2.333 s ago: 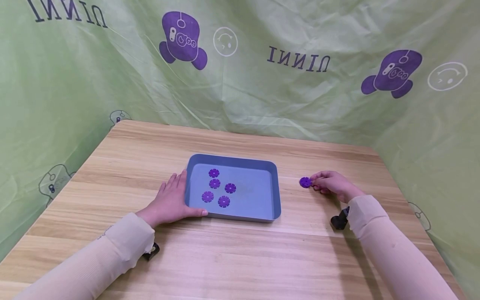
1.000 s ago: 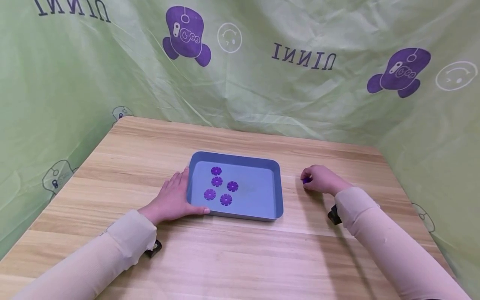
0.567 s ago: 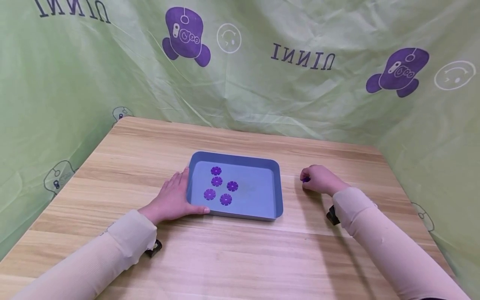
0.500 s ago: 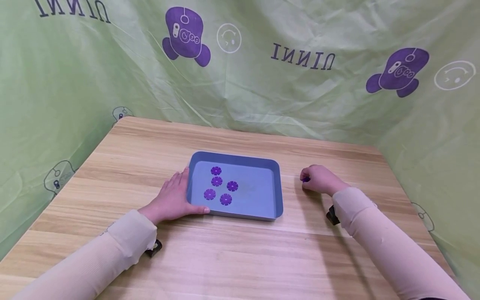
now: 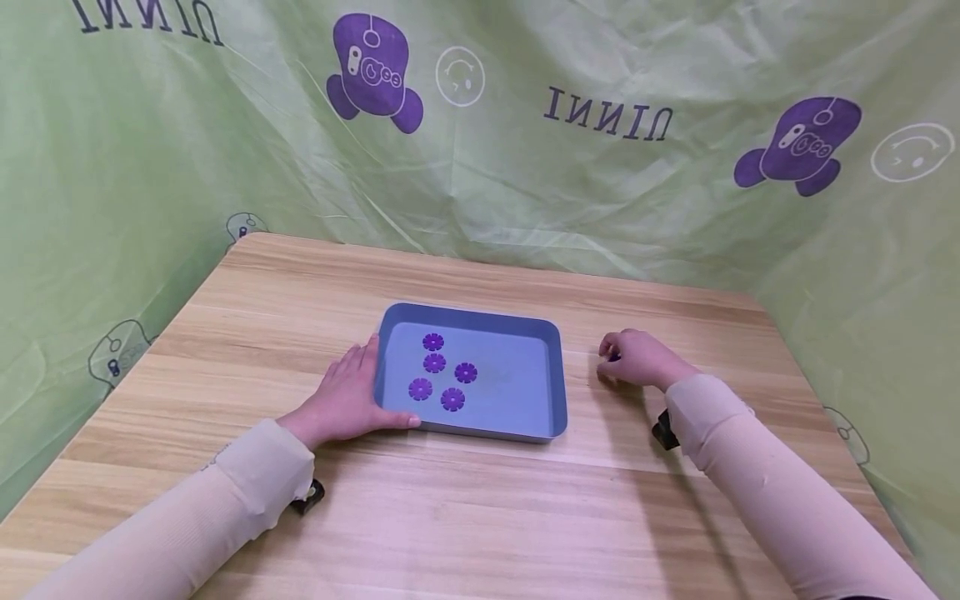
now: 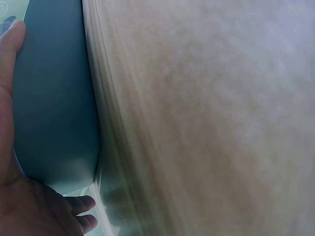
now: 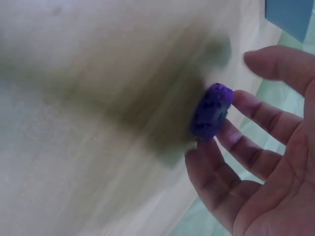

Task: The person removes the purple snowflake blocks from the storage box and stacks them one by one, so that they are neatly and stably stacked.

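A shallow blue tray [image 5: 517,375] holds five flat purple discs [image 5: 434,363], grouped towards its left side. The left hand [image 5: 337,406] spreads against the tray's left end. Right of the tray, the right hand [image 5: 639,357] curls its fingers round a thick purple piece [image 7: 212,112], thumb apart; it is mostly hidden from above, too blurred to count layers.

Wood tbl [image 5: 480,521], grn cloth [image 5: 510,200] w/ purple prints [image 5: 386,93]
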Demonstrator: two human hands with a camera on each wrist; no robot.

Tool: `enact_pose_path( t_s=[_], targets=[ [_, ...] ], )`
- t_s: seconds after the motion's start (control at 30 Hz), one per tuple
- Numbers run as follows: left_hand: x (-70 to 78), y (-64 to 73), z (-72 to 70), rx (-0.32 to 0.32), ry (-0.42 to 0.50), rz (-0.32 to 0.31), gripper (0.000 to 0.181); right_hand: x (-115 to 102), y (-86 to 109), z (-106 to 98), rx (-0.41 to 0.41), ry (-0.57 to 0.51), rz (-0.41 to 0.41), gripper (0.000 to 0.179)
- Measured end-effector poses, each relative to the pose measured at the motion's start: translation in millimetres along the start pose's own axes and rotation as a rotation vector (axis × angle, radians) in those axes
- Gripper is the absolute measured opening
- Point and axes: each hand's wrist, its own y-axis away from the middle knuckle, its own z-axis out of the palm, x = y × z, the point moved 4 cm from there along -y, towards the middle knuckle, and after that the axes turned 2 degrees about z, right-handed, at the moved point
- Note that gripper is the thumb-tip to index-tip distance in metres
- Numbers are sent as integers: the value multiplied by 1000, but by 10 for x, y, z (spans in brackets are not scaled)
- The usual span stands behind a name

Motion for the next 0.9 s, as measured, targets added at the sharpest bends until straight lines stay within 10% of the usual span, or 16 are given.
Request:
enact_pose_path(
  t_s=[0.3, 0.9],
  targets=[
    [3, 0, -23, -1, -3, 2, 143, -123, 9, -249, 129, -271, 17, 43],
    [-14, -9, 14, -2, 3, 9, 142, -925, -270, -84, 42, -526, -81, 31]
  ],
)
